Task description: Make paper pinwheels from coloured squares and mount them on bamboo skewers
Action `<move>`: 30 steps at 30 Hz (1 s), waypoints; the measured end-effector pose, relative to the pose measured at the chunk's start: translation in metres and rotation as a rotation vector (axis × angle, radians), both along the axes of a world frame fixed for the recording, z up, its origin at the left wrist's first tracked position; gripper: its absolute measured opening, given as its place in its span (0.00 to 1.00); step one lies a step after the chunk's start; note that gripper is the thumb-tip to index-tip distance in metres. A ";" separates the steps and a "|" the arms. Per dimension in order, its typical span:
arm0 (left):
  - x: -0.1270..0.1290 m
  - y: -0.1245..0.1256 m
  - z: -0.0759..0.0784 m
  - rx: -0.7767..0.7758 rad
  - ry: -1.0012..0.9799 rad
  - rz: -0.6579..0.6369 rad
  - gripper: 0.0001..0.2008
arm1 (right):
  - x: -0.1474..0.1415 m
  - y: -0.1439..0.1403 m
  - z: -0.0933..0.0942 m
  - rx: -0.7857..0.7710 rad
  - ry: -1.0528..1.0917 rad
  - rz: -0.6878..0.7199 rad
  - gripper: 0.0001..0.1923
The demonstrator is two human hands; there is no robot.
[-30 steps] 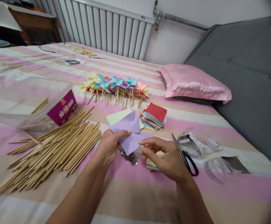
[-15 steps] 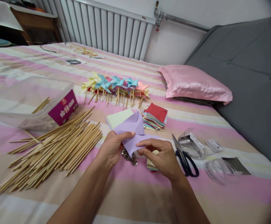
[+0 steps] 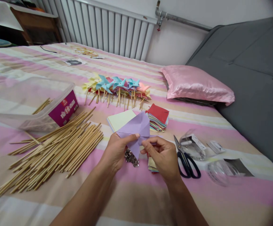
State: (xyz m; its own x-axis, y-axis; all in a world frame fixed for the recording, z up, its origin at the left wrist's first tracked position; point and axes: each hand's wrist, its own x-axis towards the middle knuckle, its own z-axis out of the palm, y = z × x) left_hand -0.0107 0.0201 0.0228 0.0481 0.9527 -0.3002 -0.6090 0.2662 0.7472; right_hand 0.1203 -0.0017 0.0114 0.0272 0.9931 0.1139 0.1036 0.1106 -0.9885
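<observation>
A lilac paper square point(image 3: 136, 128), partly folded into pinwheel flaps, is held above the bed by both hands. My left hand point(image 3: 116, 150) pinches its lower left part between thumb and fingers. My right hand point(image 3: 163, 156) pinches a flap at its lower right, fingers curled in. Under the paper lies a small heap of shiny metal pins point(image 3: 131, 157). A short stack of paper point(image 3: 152, 164) lies partly hidden under my right hand.
A pile of bamboo sticks point(image 3: 54, 150) lies left, beside a clear plastic tub point(image 3: 33, 103). Finished pinwheels point(image 3: 116, 86) lie in a row behind a stack of coloured paper point(image 3: 157, 119) and a yellow sheet point(image 3: 120, 119). Scissors point(image 3: 185, 157), clear packaging point(image 3: 218, 171), pink pillow point(image 3: 197, 83) at right.
My right hand has moved left and closed on the paper's right flap, folding it in toward the centre. The paper has risen slightly. My left hand keeps its grip.
</observation>
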 end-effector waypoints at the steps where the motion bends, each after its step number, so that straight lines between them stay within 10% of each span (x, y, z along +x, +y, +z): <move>1: 0.001 0.000 0.000 0.005 0.005 0.003 0.11 | 0.000 0.000 0.000 -0.010 0.003 -0.011 0.08; 30: 0.010 -0.006 -0.002 0.098 0.159 0.018 0.10 | -0.008 -0.003 -0.002 -0.035 -0.012 -0.228 0.14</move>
